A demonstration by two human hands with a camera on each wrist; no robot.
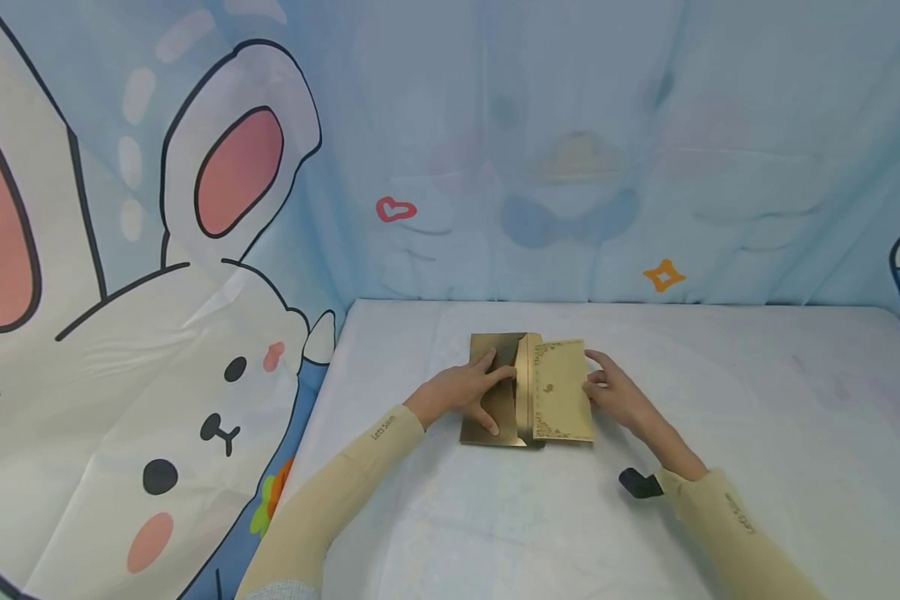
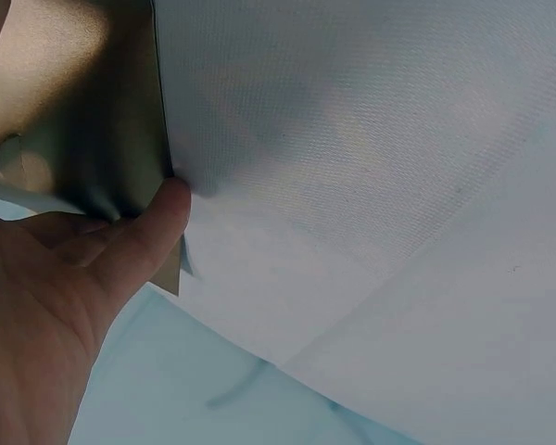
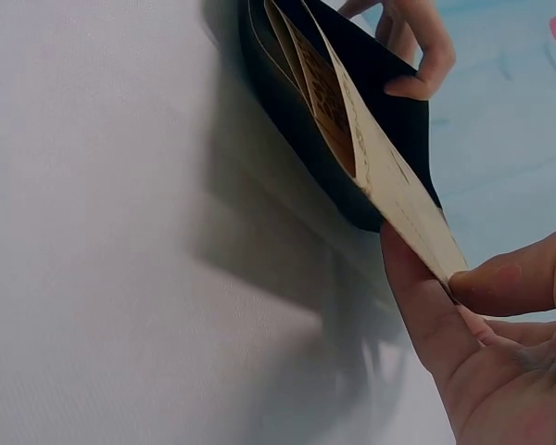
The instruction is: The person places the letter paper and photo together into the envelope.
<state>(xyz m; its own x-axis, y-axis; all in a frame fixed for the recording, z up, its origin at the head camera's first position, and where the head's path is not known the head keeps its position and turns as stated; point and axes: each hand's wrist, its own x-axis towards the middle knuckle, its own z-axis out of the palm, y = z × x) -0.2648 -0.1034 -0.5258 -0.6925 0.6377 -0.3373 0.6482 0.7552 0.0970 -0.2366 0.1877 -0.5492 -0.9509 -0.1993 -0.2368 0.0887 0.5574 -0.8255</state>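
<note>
A shiny gold envelope [image 1: 507, 414] lies near the middle of the table. My left hand [image 1: 465, 388] grips its left part, fingers spread over the gold surface; in the left wrist view, fingertips of that hand [image 2: 37, 306] meet the envelope's edge [image 2: 60, 56]. A pale gold card [image 1: 562, 392] with brown ornamental corners overlaps the envelope's right side and sticks out to the right. My right hand [image 1: 621, 398] pinches the card's right edge between thumb and finger. From the right wrist, the card [image 3: 403, 209] slants out of the envelope's open, layered side, which looks dark there.
A white cloth [image 1: 720, 367] covers the table. Behind it hangs a pale blue printed curtain [image 1: 450, 258], and a large cartoon rabbit print [image 1: 120, 400] fills the left side. A small black device [image 1: 640, 483] is at my right cuff.
</note>
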